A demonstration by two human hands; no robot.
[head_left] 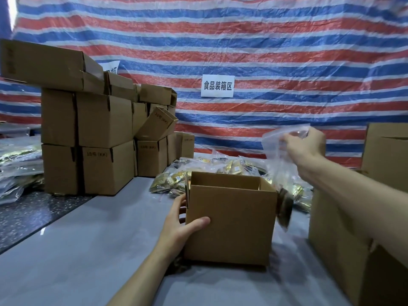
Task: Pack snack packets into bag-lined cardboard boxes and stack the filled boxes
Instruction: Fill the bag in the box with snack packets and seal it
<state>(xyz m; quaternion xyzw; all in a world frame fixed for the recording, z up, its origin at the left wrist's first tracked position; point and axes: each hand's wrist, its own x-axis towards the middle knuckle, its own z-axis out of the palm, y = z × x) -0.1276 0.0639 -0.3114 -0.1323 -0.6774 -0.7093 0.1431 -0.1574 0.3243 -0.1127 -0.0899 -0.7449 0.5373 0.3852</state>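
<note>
Left hand (180,226) grips a brown cardboard box (229,226); right hand (305,146) pinches a clear plastic bag (279,166) above it. Lining likely needs the bag opened.

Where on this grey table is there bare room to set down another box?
Widest bare patch: grey table between the stacked brown cardboard boxes and the left hand on the open brown cardboard box. Crowded behind it: gold snack packets. Only a narrow gap beside the tall cardboard box on the right.
</note>
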